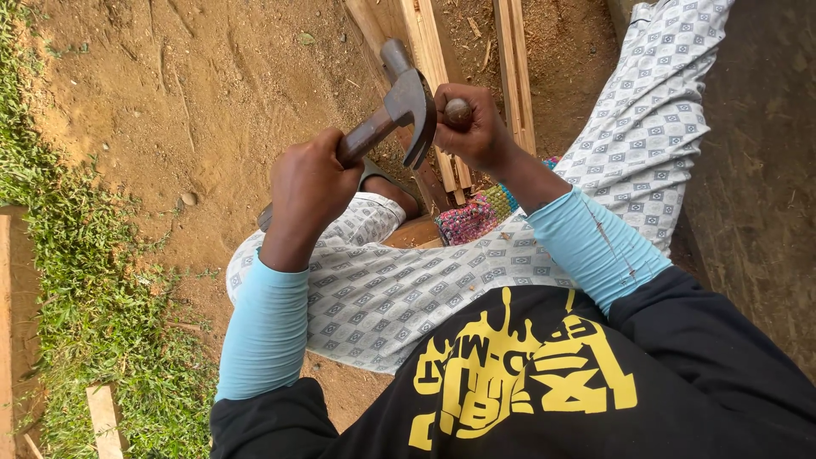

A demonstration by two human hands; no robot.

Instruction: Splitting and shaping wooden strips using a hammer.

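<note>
The claw hammer [399, 110] sits above the lap, its handle running from seven o'clock up to the head at one o'clock. The left hand [310, 191] is wrapped around the handle; the right hand [476, 123], nearer the head, pinches a small round knob [457, 112] against the claw.

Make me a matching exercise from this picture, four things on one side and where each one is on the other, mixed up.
Things:
1. claw hammer
2. left hand
3. right hand
4. wooden planks

Places:
A. lying on the dirt
B. wrapped around the hammer's handle
C. up by the hammer's claw, gripping a small round knob
D. raised over the knees

Pairs: 1-D, 2-B, 3-C, 4-A
</note>
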